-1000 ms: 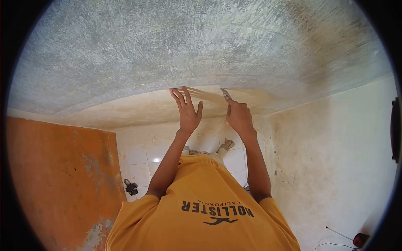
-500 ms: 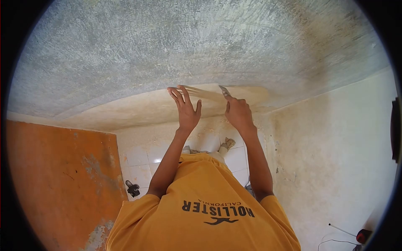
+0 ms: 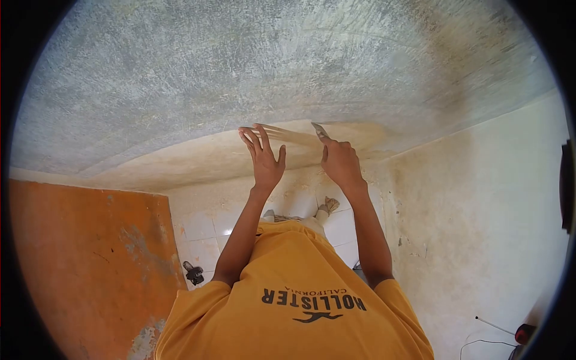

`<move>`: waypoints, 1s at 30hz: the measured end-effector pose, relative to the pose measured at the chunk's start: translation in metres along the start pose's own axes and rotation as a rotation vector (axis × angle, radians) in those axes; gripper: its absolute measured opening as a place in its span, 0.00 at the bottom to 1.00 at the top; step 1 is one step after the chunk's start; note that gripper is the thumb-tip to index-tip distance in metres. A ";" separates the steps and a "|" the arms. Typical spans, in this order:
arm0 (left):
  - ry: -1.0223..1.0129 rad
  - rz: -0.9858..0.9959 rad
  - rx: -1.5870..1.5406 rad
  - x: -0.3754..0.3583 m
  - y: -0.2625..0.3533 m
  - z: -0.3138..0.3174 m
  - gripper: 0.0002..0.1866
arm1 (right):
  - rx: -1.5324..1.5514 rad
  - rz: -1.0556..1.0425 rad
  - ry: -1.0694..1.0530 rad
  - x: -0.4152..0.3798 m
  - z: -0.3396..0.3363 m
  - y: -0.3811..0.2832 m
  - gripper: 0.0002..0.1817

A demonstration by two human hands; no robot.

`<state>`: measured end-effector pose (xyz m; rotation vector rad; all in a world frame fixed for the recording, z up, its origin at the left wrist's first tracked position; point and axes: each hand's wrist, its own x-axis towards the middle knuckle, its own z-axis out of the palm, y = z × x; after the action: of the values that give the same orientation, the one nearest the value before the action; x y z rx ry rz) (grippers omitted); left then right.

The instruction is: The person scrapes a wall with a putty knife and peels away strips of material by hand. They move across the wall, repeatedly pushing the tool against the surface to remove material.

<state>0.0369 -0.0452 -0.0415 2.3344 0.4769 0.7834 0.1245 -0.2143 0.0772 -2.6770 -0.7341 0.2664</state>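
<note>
My left hand has its fingers spread, with the fingertips at the wall in front of me. To its right, my right hand is closed around a scraper, probably a putty knife. Its handle is hidden in my fist, and only the grey metal blade shows, pointing up against the wall. The upper wall surface is rough, scratched and grey. Below it a smoother cream band curves across, and the blade lies near where the two meet.
An orange surface with peeling patches stands at left. A pale stained wall is at right. Below are white floor tiles with a small dark object. A red and black object with a rod and cable sits at lower right.
Both hands have shifted very slightly left in view, along with the scraper. The view has tilted a little; the grips look the same.
</note>
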 end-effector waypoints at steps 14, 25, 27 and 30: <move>-0.001 -0.011 -0.033 -0.001 0.003 0.002 0.52 | 0.005 0.015 -0.018 0.003 0.016 0.007 0.21; 0.008 -0.024 -0.034 0.003 0.002 0.002 0.51 | 0.031 -0.030 -0.003 -0.001 -0.011 -0.005 0.24; 0.016 -0.019 -0.044 0.002 0.003 0.003 0.51 | -0.022 -0.018 -0.020 0.004 0.006 0.000 0.24; 0.019 -0.023 -0.022 0.003 0.005 0.004 0.50 | 0.036 -0.054 0.028 0.000 -0.011 0.006 0.24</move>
<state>0.0419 -0.0493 -0.0394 2.2990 0.5000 0.7965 0.1302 -0.2223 0.0856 -2.6177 -0.7843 0.2252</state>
